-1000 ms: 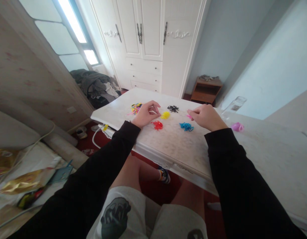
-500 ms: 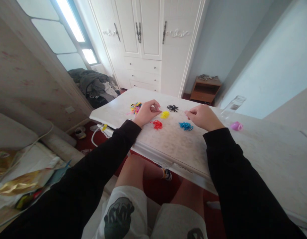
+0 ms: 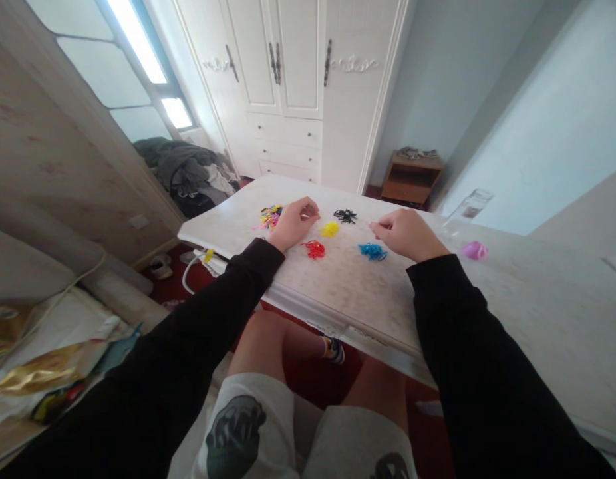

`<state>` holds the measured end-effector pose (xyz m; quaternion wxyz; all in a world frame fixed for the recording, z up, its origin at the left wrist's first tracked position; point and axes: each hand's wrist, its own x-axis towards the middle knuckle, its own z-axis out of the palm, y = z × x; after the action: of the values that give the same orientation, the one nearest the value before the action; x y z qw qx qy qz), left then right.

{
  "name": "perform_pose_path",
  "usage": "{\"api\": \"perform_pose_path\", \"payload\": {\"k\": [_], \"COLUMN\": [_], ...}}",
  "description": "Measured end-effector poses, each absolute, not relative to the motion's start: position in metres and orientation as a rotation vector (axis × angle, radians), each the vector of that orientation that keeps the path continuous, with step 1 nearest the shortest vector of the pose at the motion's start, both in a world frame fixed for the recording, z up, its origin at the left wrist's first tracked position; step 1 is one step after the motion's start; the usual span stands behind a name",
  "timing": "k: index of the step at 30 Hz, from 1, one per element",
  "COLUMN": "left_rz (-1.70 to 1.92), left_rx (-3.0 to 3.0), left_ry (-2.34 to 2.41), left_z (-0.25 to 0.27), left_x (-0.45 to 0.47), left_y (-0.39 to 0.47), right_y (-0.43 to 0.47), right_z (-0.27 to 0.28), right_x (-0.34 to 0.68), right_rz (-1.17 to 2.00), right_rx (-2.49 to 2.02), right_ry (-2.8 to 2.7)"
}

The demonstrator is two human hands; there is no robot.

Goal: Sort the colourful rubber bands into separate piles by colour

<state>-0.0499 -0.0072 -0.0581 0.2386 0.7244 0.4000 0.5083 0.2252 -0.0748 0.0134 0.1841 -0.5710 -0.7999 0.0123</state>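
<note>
My left hand (image 3: 297, 222) hovers just left of a small yellow pile (image 3: 330, 229), thumb and forefinger pinched; whatever they hold is too small to make out. Behind it, partly covered, lies a heap of mixed-colour bands (image 3: 271, 217). A red pile (image 3: 314, 250) of thin strand-like bands sits below that hand. On the other side, my right hand (image 3: 402, 231) is closed in a pinch above and right of a blue pile (image 3: 372, 251). Nothing nameable shows between its fingertips. A black pile (image 3: 345, 215) lies farther back, between the two hands.
The piles rest on a white table (image 3: 348, 293). To the right stand a clear glass bottle (image 3: 470, 209) and a pink-purple object (image 3: 475, 250). A white cable (image 3: 188, 273) hangs at the table's left edge. My knees are under the front edge.
My left hand has lifted slightly up and away from the yellow pile, its fingers still pinched. My right hand stays almost in place. The view has shifted a little.
</note>
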Motion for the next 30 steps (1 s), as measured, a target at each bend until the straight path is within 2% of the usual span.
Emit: {"api": "perform_pose_path", "payload": {"k": [5,8,15,19,30], "left_rz": [1.809,1.899,1.552,1.390,1.431], "left_rx": [1.737,1.631,1.823,1.840,1.810], "left_ry": [1.332,1.400,1.698,1.688,1.654], "left_z": [-0.054,-0.056,-0.061,-0.060,-0.065], "left_x": [-0.068,-0.077,-0.080,-0.082,-0.089], "left_y": [-0.005,-0.003,-0.006,-0.010,-0.007], "right_y": [-0.074,-0.073,-0.077,-0.078,-0.079], "right_z": [0.011,0.010,0.013,0.014,0.014], "right_x": [0.226,0.227,0.225,0.225,0.224], "right_rz": [0.044,0.049,0.044,0.045,0.085], "right_rx": [-1.616,-1.618,-1.617,-1.621,-1.617], "right_ry": [-2.227,-2.216,-2.220,-2.218,-2.219]}}
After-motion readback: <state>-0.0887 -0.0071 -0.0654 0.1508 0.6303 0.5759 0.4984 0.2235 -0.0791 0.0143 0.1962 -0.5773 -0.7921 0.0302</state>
